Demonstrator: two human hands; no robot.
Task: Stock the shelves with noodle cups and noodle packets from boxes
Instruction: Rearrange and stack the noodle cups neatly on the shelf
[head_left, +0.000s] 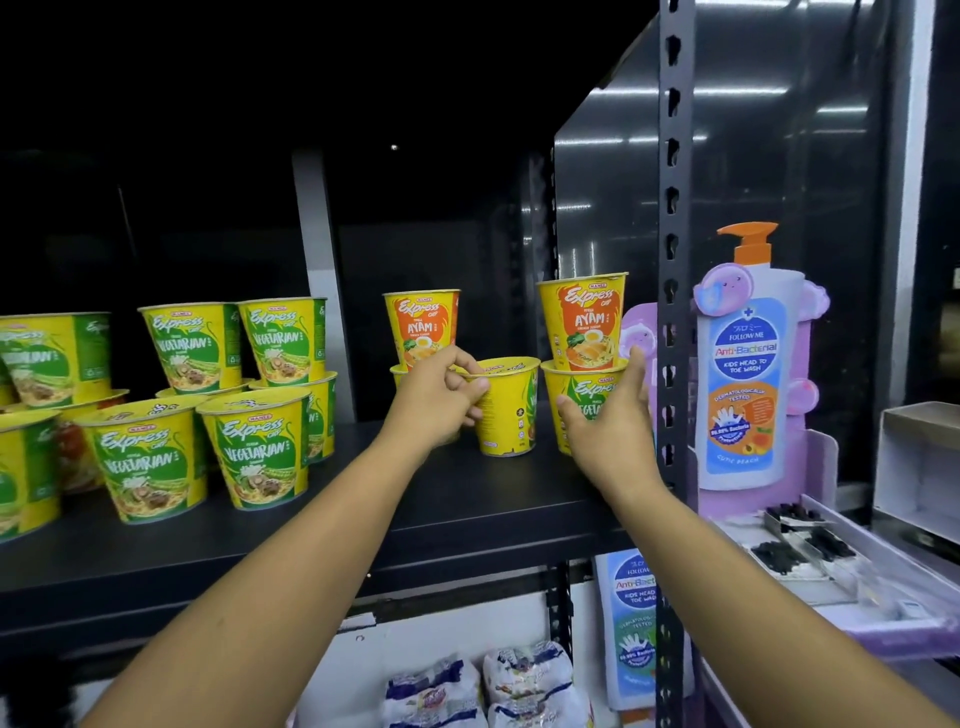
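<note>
cups (260, 452): printed paperboard, smooth, slight sheen; lids matt.
shelf (467, 499): black metal, matt, smooth.
upright (672, 415): slotted dark metal, matt.
side panel (613, 208): black, high gloss, mirroring strip lights.
bottle cut-out (743, 389): printed card, glossy.
packets (524, 675): thin plastic film, shiny, creased.
box (914, 467): white card, matt.
tray (883, 545): lilac, smooth; card or plastic, cannot tell.

I see stacked cups (257, 447) filling the shelf's (467, 499) left end; at its right edge stands a two-cup stack (582, 332), a single cup (506, 410) just left of it, a second stack (421, 327) left again; packets (488, 686) lie beneath
</note>
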